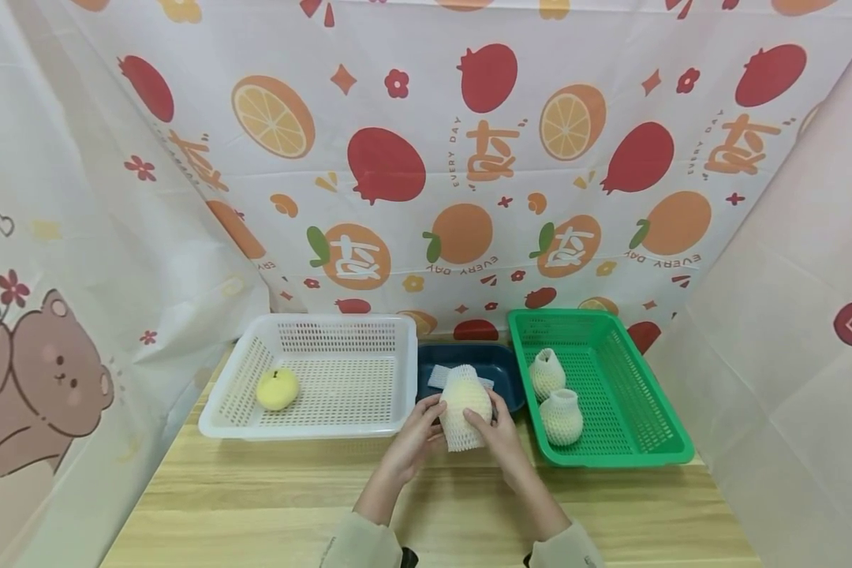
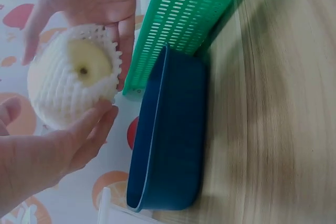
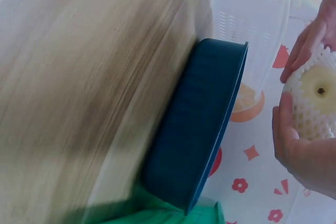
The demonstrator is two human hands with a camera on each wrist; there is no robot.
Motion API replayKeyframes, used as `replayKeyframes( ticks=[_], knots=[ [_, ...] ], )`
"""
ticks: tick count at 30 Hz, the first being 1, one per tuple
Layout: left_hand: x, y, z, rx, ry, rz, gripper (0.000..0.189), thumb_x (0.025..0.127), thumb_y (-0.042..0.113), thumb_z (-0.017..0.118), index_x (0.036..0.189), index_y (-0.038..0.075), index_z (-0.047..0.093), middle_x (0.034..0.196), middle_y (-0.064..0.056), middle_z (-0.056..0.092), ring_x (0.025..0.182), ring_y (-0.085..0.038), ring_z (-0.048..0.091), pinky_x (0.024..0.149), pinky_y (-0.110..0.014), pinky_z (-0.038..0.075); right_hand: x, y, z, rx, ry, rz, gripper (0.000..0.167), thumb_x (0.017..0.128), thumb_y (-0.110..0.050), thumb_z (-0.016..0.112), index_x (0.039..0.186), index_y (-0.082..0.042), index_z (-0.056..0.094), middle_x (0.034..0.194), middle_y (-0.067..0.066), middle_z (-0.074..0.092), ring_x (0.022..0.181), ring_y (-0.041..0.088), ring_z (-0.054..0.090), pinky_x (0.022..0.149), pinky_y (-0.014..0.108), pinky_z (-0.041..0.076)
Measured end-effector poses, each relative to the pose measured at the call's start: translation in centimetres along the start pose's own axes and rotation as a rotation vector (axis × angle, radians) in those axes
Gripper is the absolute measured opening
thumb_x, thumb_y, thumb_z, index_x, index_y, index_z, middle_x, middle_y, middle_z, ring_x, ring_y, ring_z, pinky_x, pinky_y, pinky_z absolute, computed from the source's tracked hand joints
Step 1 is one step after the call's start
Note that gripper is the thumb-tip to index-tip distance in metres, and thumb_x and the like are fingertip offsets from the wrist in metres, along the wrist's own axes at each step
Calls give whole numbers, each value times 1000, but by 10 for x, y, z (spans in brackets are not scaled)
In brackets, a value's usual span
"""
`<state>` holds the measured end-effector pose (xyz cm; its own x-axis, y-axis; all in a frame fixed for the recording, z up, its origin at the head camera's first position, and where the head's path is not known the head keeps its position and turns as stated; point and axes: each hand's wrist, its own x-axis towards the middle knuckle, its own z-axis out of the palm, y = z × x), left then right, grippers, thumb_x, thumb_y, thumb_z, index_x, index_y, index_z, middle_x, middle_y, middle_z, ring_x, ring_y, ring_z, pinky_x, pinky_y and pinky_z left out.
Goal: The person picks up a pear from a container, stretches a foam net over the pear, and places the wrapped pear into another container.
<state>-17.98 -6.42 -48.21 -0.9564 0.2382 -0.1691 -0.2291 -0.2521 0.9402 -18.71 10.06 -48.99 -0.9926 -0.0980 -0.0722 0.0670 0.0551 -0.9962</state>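
Observation:
Both hands hold a round pale yellow fruit (image 2: 88,61), apple or pear, inside a white foam net sleeve (image 1: 463,418) above the table's middle. My left hand (image 1: 417,438) grips it from the left, with its fingertips on the net. My right hand (image 1: 502,438) holds the other side, its thumb across the front of the net. The sleeve reaches past the fruit at top and bottom in the head view. In both wrist views the fruit's end with a small dark spot shows through the sleeve's opening.
A white basket (image 1: 312,431) at left contains a bare yellow fruit (image 1: 278,390). At right, a green basket (image 1: 625,457) holds two netted fruits (image 1: 562,418). Between them a dark blue tray (image 3: 197,124) contains flat white foam nets (image 1: 439,376). A printed cloth hangs behind.

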Motion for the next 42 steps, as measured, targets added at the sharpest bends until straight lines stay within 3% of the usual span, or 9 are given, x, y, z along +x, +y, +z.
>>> replayKeyframes(
  ticks=[4, 7, 9, 12, 15, 21, 27, 34, 42],
  knots=[
    [0, -1, -2, 16, 18, 5, 60, 96, 30, 47, 136, -7, 23, 125, -25, 39, 106, -30, 49, 90, -41, 43, 3, 6, -3, 47, -8, 27, 71, 88, -33, 62, 140, -1, 26, 137, 22, 35, 112, 29, 45, 89, 40, 43],
    [2, -4, -2, 53, 30, -8, 67, 95, 37, 47, 137, -8, 22, 126, -26, 39, 109, -32, 47, 92, -44, 40, 3, 6, -5, 122, -47, 39, 69, 89, -35, 58, 140, -1, 25, 131, 22, 40, 104, 25, 49, 85, 37, 45],
    [3, -6, 1, 42, 3, -13, 71, 95, 43, 44, 137, -8, 20, 127, -25, 39, 110, -31, 46, 93, -45, 39, 3, 7, -5, 206, -89, 51, 65, 92, -34, 53, 140, -1, 24, 127, 21, 42, 103, 23, 50, 84, 34, 44],
    [5, -11, 7, -54, -75, -22, 72, 96, 47, 37, 140, -5, 17, 125, -19, 40, 108, -25, 45, 91, -40, 40, 1, 8, -4, 331, -145, 74, 60, 95, -32, 45, 140, 0, 22, 127, 20, 40, 107, 21, 47, 87, 31, 42],
    [6, -16, 14, -225, -175, -19, 66, 99, 44, 30, 142, -3, 12, 128, -17, 37, 112, -21, 42, 92, -33, 39, -1, 10, 0, 392, -171, 86, 59, 97, -31, 41, 141, 1, 18, 133, 20, 35, 116, 22, 39, 95, 32, 34],
    [6, -20, 19, -344, -191, 5, 62, 100, 37, 31, 142, -2, 8, 136, -17, 31, 120, -20, 35, 100, -33, 32, -3, 13, 1, 242, -98, 29, 60, 95, -33, 44, 138, 6, 28, 133, 21, 36, 123, 28, 30, 104, 45, 19],
    [5, -18, 14, -298, -149, 3, 59, 99, 29, 38, 138, -8, 12, 124, -17, 41, 110, -20, 47, 93, -36, 40, -4, 11, -3, 70, -6, -25, 57, 94, -31, 50, 135, 6, 36, 130, 21, 44, 116, 30, 41, 95, 45, 34],
    [0, -17, 10, -227, -78, -14, 62, 97, 30, 43, 137, -7, 12, 121, -19, 39, 102, -20, 49, 84, -31, 45, -3, 12, -4, 66, 3, -20, 59, 92, -28, 56, 136, 5, 34, 129, 23, 44, 110, 28, 46, 88, 41, 42],
    [1, -14, 7, -182, -43, 0, 67, 96, 26, 47, 138, -9, 9, 133, -28, 31, 115, -31, 44, 90, -40, 43, 0, 14, -7, 61, -51, 20, 67, 91, -33, 56, 139, 4, 27, 131, 23, 41, 108, 26, 47, 85, 38, 44]
  ],
)
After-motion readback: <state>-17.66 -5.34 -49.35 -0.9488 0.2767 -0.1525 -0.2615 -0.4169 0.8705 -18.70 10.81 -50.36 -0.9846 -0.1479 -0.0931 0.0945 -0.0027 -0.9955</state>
